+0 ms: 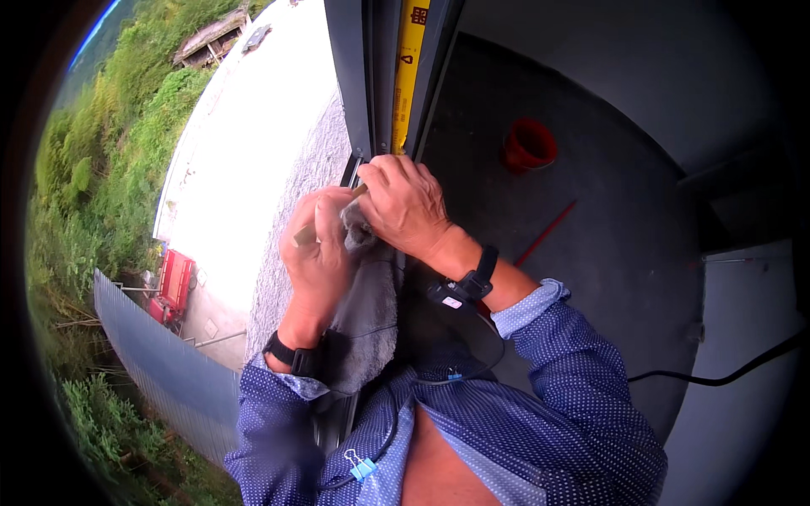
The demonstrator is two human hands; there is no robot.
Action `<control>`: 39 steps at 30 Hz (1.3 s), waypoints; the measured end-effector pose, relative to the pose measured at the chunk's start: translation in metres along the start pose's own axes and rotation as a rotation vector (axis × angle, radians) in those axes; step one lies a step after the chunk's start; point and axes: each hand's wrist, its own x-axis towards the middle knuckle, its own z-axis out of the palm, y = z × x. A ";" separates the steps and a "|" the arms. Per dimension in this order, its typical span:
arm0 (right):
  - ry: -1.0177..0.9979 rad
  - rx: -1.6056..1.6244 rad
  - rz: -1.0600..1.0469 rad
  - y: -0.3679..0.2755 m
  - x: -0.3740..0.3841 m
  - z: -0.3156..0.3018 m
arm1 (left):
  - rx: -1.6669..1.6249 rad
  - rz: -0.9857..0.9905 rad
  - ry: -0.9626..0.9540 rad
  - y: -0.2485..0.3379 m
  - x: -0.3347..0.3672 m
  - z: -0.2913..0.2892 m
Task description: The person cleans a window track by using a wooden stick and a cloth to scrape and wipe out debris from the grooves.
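A thin tan stick [305, 235] runs slantwise between my two hands at the foot of a dark window frame [353, 76]. My left hand [318, 240] is closed around its lower end, slightly blurred. The fingers of my right hand [405, 205] are bent over its upper end, close against the frame. A grey cloth [367, 312] is bunched between the hands and hangs down over the sill toward me. Part of the stick and the cloth's upper edge are hidden by my fingers.
Inside, a red bucket [528, 145] stands on the dark floor, with a red rod [547, 232] nearer. A yellow strip [410, 67] lines the frame. A black cable [726, 378] comes in from the right. Outside, far below, are a red truck [175, 282] and a corrugated roof [169, 358].
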 end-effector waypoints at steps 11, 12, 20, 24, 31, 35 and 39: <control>0.086 0.080 0.079 -0.015 -0.026 0.032 | -0.107 -0.214 -0.055 -0.008 -0.021 -0.006; 0.069 0.092 0.084 -0.016 -0.026 0.032 | -0.088 -0.202 -0.069 -0.007 -0.021 -0.008; 0.090 0.103 0.097 -0.030 -0.037 0.034 | -0.029 -0.156 -0.093 0.006 -0.026 -0.017; 0.086 0.102 0.088 -0.049 -0.050 0.029 | 0.029 -0.095 -0.198 0.008 -0.039 -0.038; 0.078 0.234 0.107 -0.091 -0.071 0.011 | 0.151 -0.143 -0.245 0.055 -0.062 -0.064; 0.032 0.348 0.086 -0.101 -0.080 0.005 | 0.163 -0.199 -0.206 0.073 -0.075 -0.068; 0.027 0.359 0.055 -0.085 -0.062 0.001 | 0.102 -0.290 -0.207 0.074 -0.066 -0.071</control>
